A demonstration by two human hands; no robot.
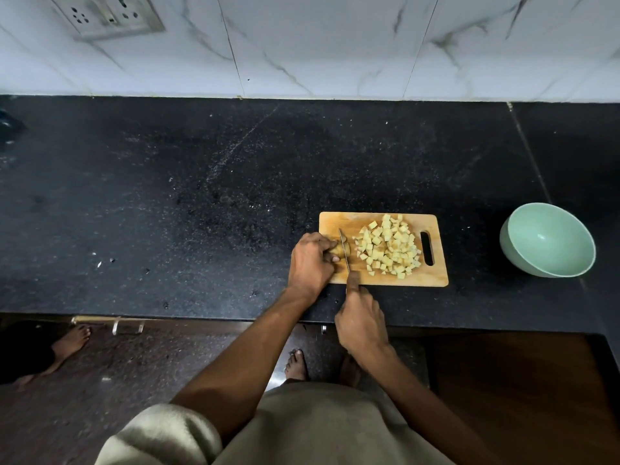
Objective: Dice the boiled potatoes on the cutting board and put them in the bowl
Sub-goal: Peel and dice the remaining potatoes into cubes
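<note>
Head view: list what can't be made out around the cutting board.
- Potato piece: mostly hidden by the left hand; amount left unclear.
- Knife handle: covered by the right hand.
- Bowl: nothing visible inside.
- Dark object at the left edge: cut off.

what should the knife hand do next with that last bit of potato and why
Probably press the knife down through the potato piece that the left hand holds steady. The right hand has the blade set across it, it looks like the only undiced piece on the cutting board, and the bowl is empty.
</note>
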